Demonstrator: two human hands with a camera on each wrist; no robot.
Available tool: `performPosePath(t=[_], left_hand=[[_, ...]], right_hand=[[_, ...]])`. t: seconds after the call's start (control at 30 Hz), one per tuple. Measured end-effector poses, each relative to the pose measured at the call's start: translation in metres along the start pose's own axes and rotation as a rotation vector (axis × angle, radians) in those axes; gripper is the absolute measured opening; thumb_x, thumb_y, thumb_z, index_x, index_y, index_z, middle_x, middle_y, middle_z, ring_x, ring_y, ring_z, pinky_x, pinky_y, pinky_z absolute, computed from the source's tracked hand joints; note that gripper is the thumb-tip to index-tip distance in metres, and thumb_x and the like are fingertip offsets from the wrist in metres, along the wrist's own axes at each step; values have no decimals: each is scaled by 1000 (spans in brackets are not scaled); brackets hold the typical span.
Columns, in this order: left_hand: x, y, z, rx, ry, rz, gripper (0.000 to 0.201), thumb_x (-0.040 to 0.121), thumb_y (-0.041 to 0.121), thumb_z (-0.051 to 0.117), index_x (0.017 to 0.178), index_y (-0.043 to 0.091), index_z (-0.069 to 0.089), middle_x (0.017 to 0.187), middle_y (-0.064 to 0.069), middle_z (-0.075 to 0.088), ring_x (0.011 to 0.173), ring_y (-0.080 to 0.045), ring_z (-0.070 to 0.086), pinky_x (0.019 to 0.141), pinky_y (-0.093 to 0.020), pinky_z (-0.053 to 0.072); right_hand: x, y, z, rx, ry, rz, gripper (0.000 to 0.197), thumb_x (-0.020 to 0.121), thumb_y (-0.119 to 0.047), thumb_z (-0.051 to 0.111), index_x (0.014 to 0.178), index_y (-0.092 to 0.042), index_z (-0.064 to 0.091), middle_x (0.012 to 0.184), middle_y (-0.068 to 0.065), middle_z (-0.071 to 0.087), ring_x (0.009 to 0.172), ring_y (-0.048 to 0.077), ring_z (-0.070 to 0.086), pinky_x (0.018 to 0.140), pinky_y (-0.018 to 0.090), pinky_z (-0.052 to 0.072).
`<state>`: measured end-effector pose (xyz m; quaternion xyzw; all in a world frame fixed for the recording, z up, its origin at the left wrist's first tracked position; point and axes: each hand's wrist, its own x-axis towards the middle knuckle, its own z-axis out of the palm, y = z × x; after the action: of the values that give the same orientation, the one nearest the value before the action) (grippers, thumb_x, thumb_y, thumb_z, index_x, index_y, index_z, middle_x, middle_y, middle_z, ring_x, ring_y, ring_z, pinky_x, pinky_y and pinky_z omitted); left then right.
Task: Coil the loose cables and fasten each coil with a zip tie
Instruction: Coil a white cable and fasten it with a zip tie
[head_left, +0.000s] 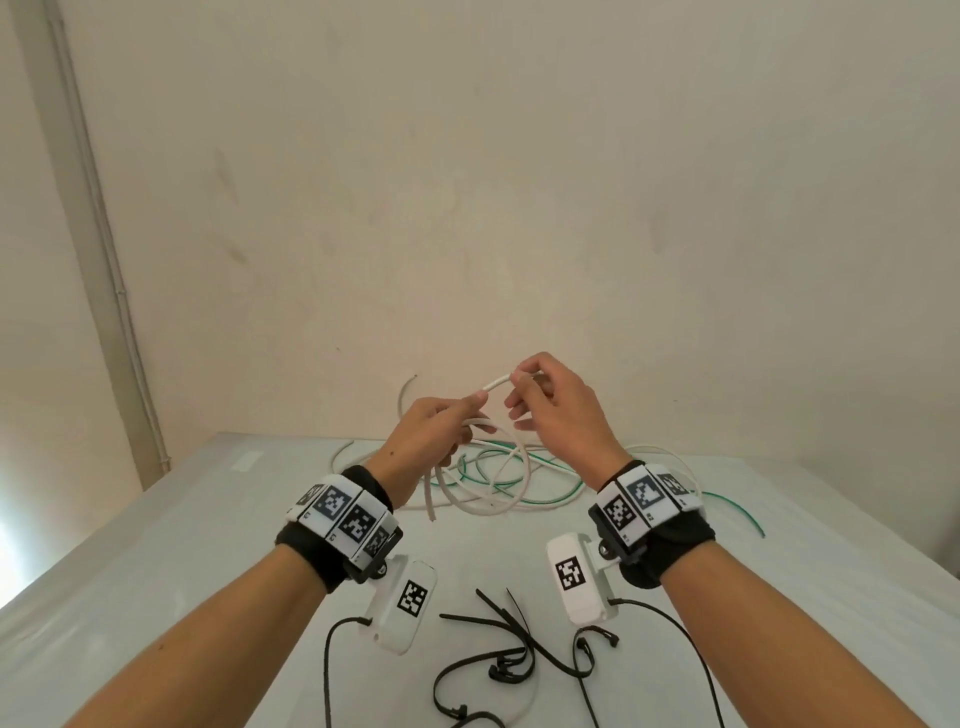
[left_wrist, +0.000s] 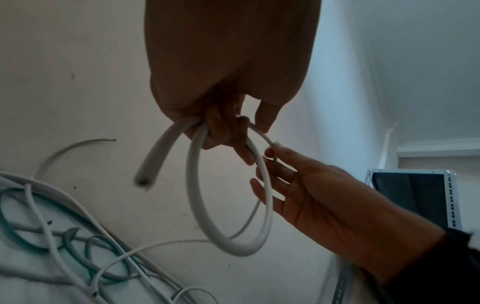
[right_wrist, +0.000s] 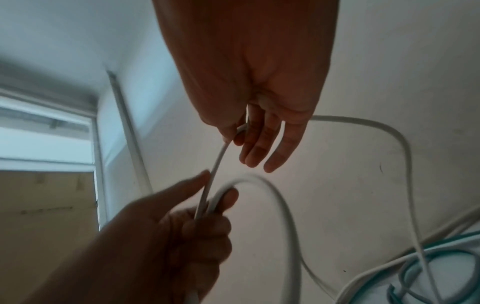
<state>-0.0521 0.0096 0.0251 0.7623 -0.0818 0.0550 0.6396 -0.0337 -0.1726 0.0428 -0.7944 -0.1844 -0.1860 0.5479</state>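
A white cable (head_left: 496, 387) runs between both hands above the table. My left hand (head_left: 441, 423) grips a small loop of it (left_wrist: 228, 205), fingers curled round the strands, and the cut end (left_wrist: 144, 181) hangs free below. My right hand (head_left: 540, 400) pinches the cable between thumb and forefinger (right_wrist: 240, 129), while the other fingers (right_wrist: 275, 150) stretch out loosely. More white cable and a green cable (head_left: 545, 501) lie tangled on the table (head_left: 156, 545) under the hands. Several black zip ties (head_left: 514, 644) lie near the front edge.
The table stands against a beige wall (head_left: 467, 208). Wrist-camera leads (head_left: 332, 670) trail over the table near my forearms. A metal-framed rack (left_wrist: 413, 195) shows at the right in the left wrist view. A loose cable end (head_left: 408, 395) curls up behind the left hand.
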Motion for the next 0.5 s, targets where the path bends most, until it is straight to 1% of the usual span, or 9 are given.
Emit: performPosePath(t=[0.07, 0.1, 0.17, 0.2, 0.27, 0.3, 0.33, 0.4, 0.5], left_hand=[[0, 1, -6, -56, -6, -52, 52, 105, 48, 53, 95, 6, 81, 57, 11, 41, 53, -9, 33, 53, -23, 30], [0, 2, -8, -115, -23, -87, 54, 106, 45, 49, 98, 2, 80, 58, 10, 38, 53, -9, 31, 52, -22, 27], [2, 4, -11, -261, -65, -160, 52, 109, 34, 42, 103, -5, 76, 62, 6, 36, 54, -9, 26, 49, -21, 23], [3, 7, -11, -313, -79, -190, 48, 109, 26, 39, 105, -7, 74, 63, 4, 37, 55, -10, 25, 48, -21, 23], [5, 11, -8, -340, -102, -226, 42, 106, 13, 35, 104, -9, 71, 65, 1, 40, 56, -10, 28, 47, -21, 26], [6, 13, -6, -332, -117, -237, 40, 106, 10, 33, 103, -8, 69, 66, 1, 42, 56, -10, 29, 48, -21, 29], [8, 14, -4, -326, -132, -249, 39, 107, 9, 30, 101, -6, 67, 66, 1, 42, 56, -10, 30, 48, -21, 30], [12, 17, 0, -335, -147, -269, 38, 109, 10, 27, 96, -1, 62, 65, 1, 43, 56, -10, 31, 50, -21, 30], [22, 27, 6, -371, -118, -280, 34, 109, 10, 27, 89, 5, 55, 65, 0, 44, 54, -10, 32, 50, -22, 30]], right_hand=[[7, -2, -8, 35, 57, 24, 12, 105, -23, 57, 101, -15, 65, 83, 4, 76, 76, 19, 73, 75, 39, 64], [10, -2, -13, 47, 61, 36, 12, 105, -23, 57, 101, -14, 65, 83, 5, 77, 74, 17, 72, 75, 40, 64], [14, -1, -20, 51, 56, 46, 14, 105, -24, 58, 101, -13, 65, 83, 5, 78, 73, 15, 69, 77, 42, 63], [15, 0, -21, 46, 58, 47, 14, 105, -25, 58, 101, -13, 65, 84, 5, 78, 73, 14, 68, 77, 42, 62], [18, 4, -24, 40, 74, 55, 15, 105, -26, 57, 101, -14, 64, 84, 3, 78, 74, 14, 67, 79, 44, 61], [20, 8, -25, 30, 76, 60, 14, 105, -27, 57, 101, -16, 64, 85, 3, 78, 75, 14, 67, 81, 46, 61], [22, 12, -28, 6, 59, 67, 13, 105, -29, 57, 102, -18, 62, 86, 2, 78, 76, 15, 67, 83, 49, 61], [25, 19, -34, -109, -34, 55, 12, 103, -35, 59, 106, -23, 58, 88, 0, 77, 81, 19, 69, 87, 51, 59], [29, 22, -43, -286, -188, -16, 21, 99, -47, 61, 113, -32, 54, 88, 5, 75, 85, 24, 70, 84, 47, 58]])
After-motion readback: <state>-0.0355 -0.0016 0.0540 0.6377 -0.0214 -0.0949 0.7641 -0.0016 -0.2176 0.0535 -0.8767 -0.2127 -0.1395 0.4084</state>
